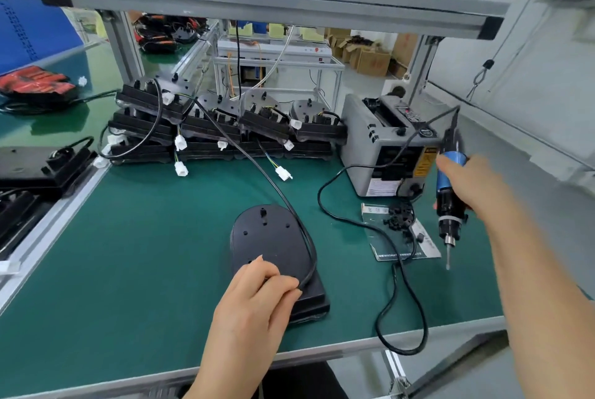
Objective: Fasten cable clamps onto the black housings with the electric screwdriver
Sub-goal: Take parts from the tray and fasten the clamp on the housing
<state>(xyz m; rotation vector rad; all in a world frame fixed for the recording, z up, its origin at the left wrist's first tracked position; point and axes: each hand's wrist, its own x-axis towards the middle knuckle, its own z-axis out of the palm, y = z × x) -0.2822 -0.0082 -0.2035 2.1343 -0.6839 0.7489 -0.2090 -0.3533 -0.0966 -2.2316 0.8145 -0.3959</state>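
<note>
With curled fingers, your left hand (pixel 257 295) pins the cable (pixel 273 185) to the black housing (pixel 267 237); your right hand (pixel 473 182) grips the electric screwdriver (pixel 449 208), bit down.

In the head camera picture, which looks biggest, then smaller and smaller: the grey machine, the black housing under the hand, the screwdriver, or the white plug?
1. grey machine and black housing: these look about alike, and the housing is nearer, so I won't rank them.
2. screwdriver
3. white plug, the smallest

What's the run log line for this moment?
left hand: curled on black housing at its cable | right hand: grips electric screwdriver, bit down, clear of housing | small black parts: loose on clear bag
</note>
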